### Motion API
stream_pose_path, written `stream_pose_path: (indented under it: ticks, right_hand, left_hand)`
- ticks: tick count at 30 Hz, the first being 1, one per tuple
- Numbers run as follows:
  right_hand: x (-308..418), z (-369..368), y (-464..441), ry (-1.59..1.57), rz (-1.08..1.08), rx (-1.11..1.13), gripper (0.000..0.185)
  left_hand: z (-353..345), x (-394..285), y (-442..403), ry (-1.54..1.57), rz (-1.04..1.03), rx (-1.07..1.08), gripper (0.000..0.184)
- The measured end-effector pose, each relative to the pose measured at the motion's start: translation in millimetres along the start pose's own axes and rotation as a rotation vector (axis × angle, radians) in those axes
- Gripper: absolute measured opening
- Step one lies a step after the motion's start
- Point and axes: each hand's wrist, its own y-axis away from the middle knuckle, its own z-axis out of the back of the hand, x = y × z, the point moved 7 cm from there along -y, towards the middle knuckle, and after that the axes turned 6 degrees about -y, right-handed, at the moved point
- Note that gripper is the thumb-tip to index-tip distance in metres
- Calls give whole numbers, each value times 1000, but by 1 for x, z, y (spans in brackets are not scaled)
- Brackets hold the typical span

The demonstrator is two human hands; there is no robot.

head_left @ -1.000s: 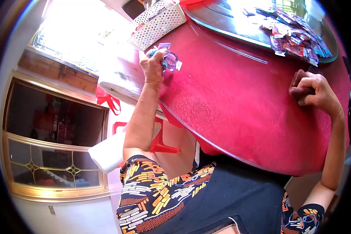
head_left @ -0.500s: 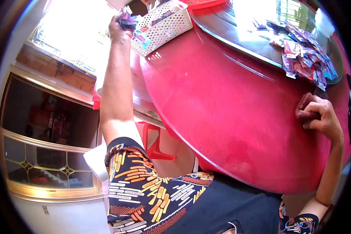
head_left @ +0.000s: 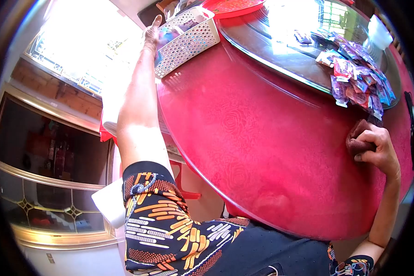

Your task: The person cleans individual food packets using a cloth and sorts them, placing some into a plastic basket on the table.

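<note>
Since the earlier frame, the left hand [head_left: 152,36] has moved in close to the perforated white basket [head_left: 188,49], and the packets [head_left: 169,37] that it was clutching now show as a purple and blue blur between its palm and the basket's left end. That hand looks spread and loosened, thumb standing clear; its fingers are partly hidden, so whether it touches the basket's rim I cannot tell. The basket sits at the far left edge of the red tabletop [head_left: 244,138], with some purplish wrappers visible inside. The step in hand seems to be letting a bunch go into the basket; the next move calls for the fingers to come free of any packet and clear the rim without tipping it. Near the tabletop's right edge, the right hand [head_left: 376,146] is closed round a crumpled brown cloth [head_left: 359,137]. Just beyond it, a pile of packets [head_left: 361,80] lies heaped at the near right rim of the glass turntable [head_left: 285,64], some jutting past that rim toward the tabletop. Farther out, a translucent white object [head_left: 379,33] stands behind the pile, its kind unclear, and a red tray [head_left: 237,5] lies at the tabletop's far edge, beside the basket.
</note>
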Motion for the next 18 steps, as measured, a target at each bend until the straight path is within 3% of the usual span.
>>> stream_pose_path:
  ticks: [2, 4, 6, 9, 12, 14, 16, 18]
  right_hand:
    - [-2, -1, 2, 9, 15, -12, 36]
    - [-4, -1, 1, -1, 15, -16, 36]
    - [0, -2, 1, -15, -10, -14, 36]
    - [-2, -2, 2, 1, 24, -20, 35]
    - [-1, 2, 3, 30, 9, -6, 34]
    - [2, 1, 2, 10, -15, 0, 33]
    - [0, -1, 2, -8, -24, 0, 32]
    - [3, 0, 3, -25, -19, -4, 32]
  left_hand:
    - [-1, 0, -21, -428, -163, -19, 84]
    - [10, -41, 12, -620, -413, -183, 78]
    - [14, -58, 32, -531, -450, -103, 71]
    - [6, -26, 42, -131, -141, 137, 68]
    - [19, -21, 63, 51, -109, 0, 44]
    - [28, -35, 97, 397, -245, -214, 30]
    - [52, -64, 152, -128, -444, -418, 21]
    - [49, -48, 173, -437, -575, -458, 19]
